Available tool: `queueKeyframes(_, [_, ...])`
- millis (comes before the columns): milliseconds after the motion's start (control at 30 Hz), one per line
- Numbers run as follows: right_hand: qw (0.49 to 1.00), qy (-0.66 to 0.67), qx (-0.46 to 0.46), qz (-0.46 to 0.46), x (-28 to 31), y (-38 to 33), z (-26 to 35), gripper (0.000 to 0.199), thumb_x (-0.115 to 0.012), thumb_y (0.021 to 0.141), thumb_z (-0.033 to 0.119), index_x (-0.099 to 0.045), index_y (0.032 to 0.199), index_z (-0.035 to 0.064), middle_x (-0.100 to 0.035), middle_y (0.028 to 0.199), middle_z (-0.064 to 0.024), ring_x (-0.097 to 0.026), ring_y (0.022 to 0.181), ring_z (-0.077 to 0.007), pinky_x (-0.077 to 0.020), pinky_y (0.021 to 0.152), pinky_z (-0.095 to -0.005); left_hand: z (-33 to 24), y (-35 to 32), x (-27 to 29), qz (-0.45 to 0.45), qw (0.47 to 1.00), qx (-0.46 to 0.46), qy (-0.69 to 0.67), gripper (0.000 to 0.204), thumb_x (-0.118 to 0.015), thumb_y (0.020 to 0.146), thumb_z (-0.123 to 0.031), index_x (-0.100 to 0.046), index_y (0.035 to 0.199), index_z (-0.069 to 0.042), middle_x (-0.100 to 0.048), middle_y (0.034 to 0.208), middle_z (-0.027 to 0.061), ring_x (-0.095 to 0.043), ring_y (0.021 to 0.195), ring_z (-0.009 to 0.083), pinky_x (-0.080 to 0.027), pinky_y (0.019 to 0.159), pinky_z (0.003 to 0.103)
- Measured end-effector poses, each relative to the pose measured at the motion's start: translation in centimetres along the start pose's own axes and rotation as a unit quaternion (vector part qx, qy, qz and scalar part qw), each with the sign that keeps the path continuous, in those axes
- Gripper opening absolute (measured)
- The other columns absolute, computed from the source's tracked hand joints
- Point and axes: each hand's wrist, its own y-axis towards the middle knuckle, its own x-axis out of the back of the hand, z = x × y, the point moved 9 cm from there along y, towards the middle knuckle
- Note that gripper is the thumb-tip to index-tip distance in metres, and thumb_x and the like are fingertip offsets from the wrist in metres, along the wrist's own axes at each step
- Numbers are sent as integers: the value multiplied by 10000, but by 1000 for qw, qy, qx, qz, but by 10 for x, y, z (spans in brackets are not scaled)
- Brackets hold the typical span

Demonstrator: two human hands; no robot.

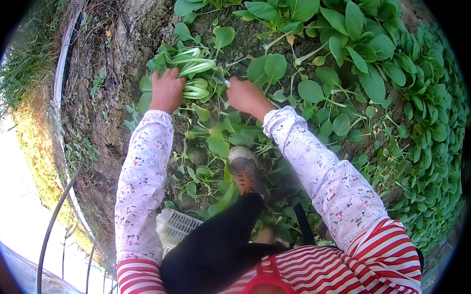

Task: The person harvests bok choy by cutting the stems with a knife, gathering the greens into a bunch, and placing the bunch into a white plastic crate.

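My left hand (167, 90) is closed on a bunch of leafy greens (197, 67) with thick pale-green stems; their leaves point left and the cut-looking stem ends point right. More pale stems show just below its fingers. To the right, my right hand (246, 97) is closed round a small knife, of which only a short shiny metal part (225, 82) shows by the fingers. That metal is close to the stem ends, over the soil; whether it touches any plant I cannot tell.
Standing greens (355, 42) grow thickly at the far side and right. Loose leaves and small plants litter the soil around my shoe (245, 168). A white slatted plastic crate (177, 226) sits by my left knee. Bare earth (130, 32) and thin bent poles (53, 223) lie leftward.
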Motion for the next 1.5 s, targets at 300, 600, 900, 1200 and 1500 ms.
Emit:
queueKeyframes(300, [953, 217, 62, -202, 75, -48, -17, 270, -704, 776, 158, -569, 953, 5, -636, 748, -141, -616, 660, -301, -473, 654, -412, 11, -22, 101, -51, 975, 50, -208, 374, -772, 622, -154, -702, 984, -94, -626, 982, 73, -592, 970, 262, -382, 901, 433])
queueKeyframes(600, [863, 470, 188, -2, 111, -94, 74, 625, -731, 719, 7, -533, 1310, 54, -618, 1013, 0, -510, 678, -30, -431, 582, -204, -23, -83, 142, 30, 735, 41, -676, 368, -709, 687, -20, -676, 1053, 2, -700, 934, 58, -650, 824, 130, -529, 756, 271])
queueKeyframes(900, [743, 622, 194, 152, 62, -143, 77, 940, -830, 633, 67, -344, 1435, 4, -562, 1252, -84, -556, 1103, -146, -456, 965, -279, -112, -121, 77, 224, 427, 110, -869, 779, -719, 621, -81, -451, 1350, -18, -633, 1160, 102, -584, 1106, 234, -418, 1015, 365])
queueKeyframes(1200, [809, 573, 121, 51, 72, -127, 43, 674, -779, 723, 113, -460, 1307, 11, -638, 993, -21, -591, 768, -61, -445, 535, -187, -90, -105, 88, 98, 417, 112, -896, 791, -691, 647, -135, -406, 1368, 21, -548, 1279, 147, -553, 1164, 282, -439, 1028, 406])
queueKeyframes(1500, [807, 576, 119, -48, 75, -122, 39, 594, -731, 784, 60, -458, 1306, -11, -598, 1156, -69, -597, 1019, -135, -481, 911, -308, -151, -80, 69, 135, 396, 171, -892, 699, -765, 725, -50, -436, 1340, -19, -569, 1229, 93, -560, 1124, 201, -470, 954, 352])
